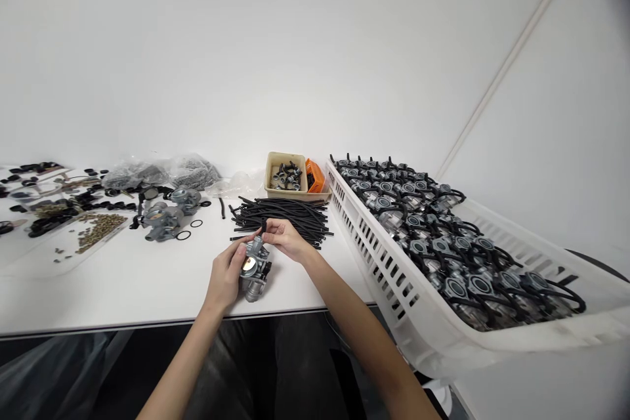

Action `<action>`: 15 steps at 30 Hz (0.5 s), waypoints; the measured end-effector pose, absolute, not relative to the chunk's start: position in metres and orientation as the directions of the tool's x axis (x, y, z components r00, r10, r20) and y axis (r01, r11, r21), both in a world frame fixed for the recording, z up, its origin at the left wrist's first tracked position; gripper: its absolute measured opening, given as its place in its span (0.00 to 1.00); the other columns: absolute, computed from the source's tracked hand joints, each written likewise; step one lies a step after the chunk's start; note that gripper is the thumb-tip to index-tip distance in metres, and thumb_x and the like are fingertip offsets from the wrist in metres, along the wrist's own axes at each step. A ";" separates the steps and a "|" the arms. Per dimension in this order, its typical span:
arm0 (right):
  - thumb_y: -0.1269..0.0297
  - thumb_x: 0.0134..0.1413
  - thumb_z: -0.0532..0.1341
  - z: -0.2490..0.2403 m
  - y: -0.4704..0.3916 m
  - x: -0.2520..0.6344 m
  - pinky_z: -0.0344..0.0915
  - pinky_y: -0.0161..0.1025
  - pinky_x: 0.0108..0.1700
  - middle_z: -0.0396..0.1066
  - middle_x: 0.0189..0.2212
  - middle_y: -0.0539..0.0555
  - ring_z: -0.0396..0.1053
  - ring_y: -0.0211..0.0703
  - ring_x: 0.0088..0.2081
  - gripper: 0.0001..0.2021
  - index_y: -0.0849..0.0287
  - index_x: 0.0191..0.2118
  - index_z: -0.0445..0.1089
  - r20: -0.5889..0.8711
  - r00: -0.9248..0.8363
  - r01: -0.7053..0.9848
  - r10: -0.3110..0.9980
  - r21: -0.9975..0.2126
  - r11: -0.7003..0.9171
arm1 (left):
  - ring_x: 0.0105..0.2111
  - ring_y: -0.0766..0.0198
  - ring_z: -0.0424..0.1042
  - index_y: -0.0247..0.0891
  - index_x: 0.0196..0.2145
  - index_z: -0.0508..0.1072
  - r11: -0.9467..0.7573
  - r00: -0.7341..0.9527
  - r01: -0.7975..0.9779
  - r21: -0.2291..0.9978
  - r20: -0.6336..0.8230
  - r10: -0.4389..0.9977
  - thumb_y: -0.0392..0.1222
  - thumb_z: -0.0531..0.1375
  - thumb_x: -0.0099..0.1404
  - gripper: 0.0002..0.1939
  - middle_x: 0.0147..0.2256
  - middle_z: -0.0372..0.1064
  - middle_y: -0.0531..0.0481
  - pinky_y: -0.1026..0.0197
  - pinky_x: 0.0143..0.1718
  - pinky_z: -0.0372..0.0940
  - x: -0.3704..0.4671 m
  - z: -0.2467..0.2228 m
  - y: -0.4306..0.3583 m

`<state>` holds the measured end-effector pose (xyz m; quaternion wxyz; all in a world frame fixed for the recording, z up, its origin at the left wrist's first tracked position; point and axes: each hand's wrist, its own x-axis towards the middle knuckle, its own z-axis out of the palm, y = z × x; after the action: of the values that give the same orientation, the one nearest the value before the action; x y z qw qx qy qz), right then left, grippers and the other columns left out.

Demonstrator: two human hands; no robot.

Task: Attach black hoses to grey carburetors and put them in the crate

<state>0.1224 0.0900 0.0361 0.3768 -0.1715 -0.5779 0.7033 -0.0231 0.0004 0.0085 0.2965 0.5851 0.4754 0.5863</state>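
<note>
From where I sit I can read no text, label, brand, number or sign; nothing before me shows a letter or a digit clearly enough for me to make it out.

My left hand (226,275) and right hand (285,238) are ungloved, their fingers bare to the tips. Behind those fingers, my smooth, uncovered left forearm (180,361) and right forearm (357,321) widen gradually away from the narrower wrists. Below my fingers and nearer my body, dark charcoal cloth trousers (239,357) cover my legs, softly creased, their finer details lost in shadow.
</note>
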 end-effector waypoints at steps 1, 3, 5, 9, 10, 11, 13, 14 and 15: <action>0.57 0.31 0.75 0.036 0.090 0.123 0.60 0.36 0.38 0.69 0.24 0.48 0.66 0.37 0.30 0.19 0.61 0.27 0.69 0.195 -0.660 -0.336 0.726 -0.940 -0.054 | 0.52 0.52 0.67 0.34 0.51 0.71 -0.377 -0.136 0.204 0.903 0.408 0.903 0.56 0.48 0.67 0.26 0.53 0.69 0.43 0.55 0.53 0.57 -0.023 0.008 0.000; 0.57 0.31 0.75 0.036 0.090 0.123 0.60 0.36 0.38 0.69 0.24 0.47 0.66 0.37 0.30 0.19 0.61 0.27 0.69 0.196 -0.659 -0.343 0.726 -0.937 -0.059 | 0.52 0.52 0.67 0.34 0.51 0.71 -0.380 -0.129 0.201 0.903 0.408 0.904 0.55 0.48 0.68 0.26 0.53 0.69 0.43 0.56 0.53 0.57 -0.023 0.008 0.000; 0.56 0.31 0.75 0.036 0.090 0.123 0.61 0.36 0.39 0.69 0.25 0.48 0.66 0.37 0.30 0.18 0.61 0.28 0.70 0.203 -0.654 -0.348 0.728 -0.936 -0.051 | 0.52 0.52 0.67 0.34 0.52 0.71 -0.380 -0.122 0.204 0.902 0.408 0.905 0.55 0.48 0.68 0.26 0.53 0.69 0.43 0.56 0.53 0.57 -0.023 0.008 0.000; 0.56 0.33 0.74 0.036 0.090 0.123 0.61 0.37 0.40 0.71 0.27 0.49 0.66 0.37 0.31 0.18 0.61 0.30 0.72 0.219 -0.664 -0.355 0.715 -0.934 -0.044 | 0.52 0.53 0.67 0.34 0.52 0.70 -0.389 -0.115 0.198 0.900 0.416 0.902 0.54 0.48 0.68 0.26 0.54 0.68 0.44 0.57 0.53 0.57 -0.024 0.008 0.001; 0.57 0.33 0.75 0.036 0.090 0.124 0.61 0.37 0.41 0.71 0.27 0.49 0.67 0.38 0.31 0.18 0.61 0.30 0.73 0.217 -0.668 -0.357 0.711 -0.933 -0.050 | 0.52 0.53 0.67 0.34 0.52 0.70 -0.388 -0.117 0.198 0.900 0.414 0.903 0.55 0.48 0.68 0.26 0.54 0.68 0.43 0.57 0.53 0.57 -0.025 0.008 0.001; 0.57 0.32 0.75 0.037 0.090 0.124 0.61 0.37 0.41 0.71 0.27 0.49 0.67 0.38 0.32 0.18 0.61 0.30 0.73 0.214 -0.672 -0.359 0.708 -0.932 -0.059 | 0.52 0.53 0.67 0.34 0.52 0.71 -0.384 -0.120 0.200 0.902 0.411 0.904 0.55 0.48 0.68 0.26 0.54 0.68 0.43 0.57 0.53 0.57 -0.025 0.008 0.001; 0.57 0.32 0.75 0.037 0.090 0.125 0.61 0.37 0.41 0.71 0.26 0.49 0.67 0.39 0.32 0.18 0.61 0.30 0.73 0.207 -0.675 -0.361 0.709 -0.930 -0.072 | 0.51 0.53 0.68 0.34 0.52 0.71 -0.371 -0.123 0.207 0.905 0.400 0.908 0.55 0.48 0.68 0.26 0.54 0.68 0.43 0.56 0.52 0.58 -0.025 0.008 0.000; 0.57 0.32 0.75 0.037 0.090 0.125 0.61 0.38 0.41 0.71 0.26 0.49 0.67 0.39 0.33 0.18 0.61 0.30 0.72 0.203 -0.674 -0.357 0.711 -0.931 -0.072 | 0.51 0.53 0.68 0.34 0.53 0.71 -0.364 -0.125 0.210 0.907 0.394 0.911 0.55 0.48 0.68 0.27 0.54 0.68 0.43 0.56 0.52 0.58 -0.025 0.008 0.000; 0.57 0.32 0.75 0.037 0.089 0.125 0.62 0.38 0.41 0.71 0.26 0.50 0.67 0.39 0.33 0.19 0.61 0.30 0.72 0.201 -0.671 -0.351 0.714 -0.934 -0.067 | 0.50 0.53 0.68 0.34 0.53 0.71 -0.359 -0.127 0.212 0.909 0.390 0.912 0.55 0.48 0.68 0.27 0.53 0.69 0.43 0.56 0.52 0.58 -0.024 0.008 0.000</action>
<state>0.1248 0.0895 0.0370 0.3735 -0.1583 -0.5719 0.7130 -0.0244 0.0000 0.0078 0.3025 0.5875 0.4783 0.5784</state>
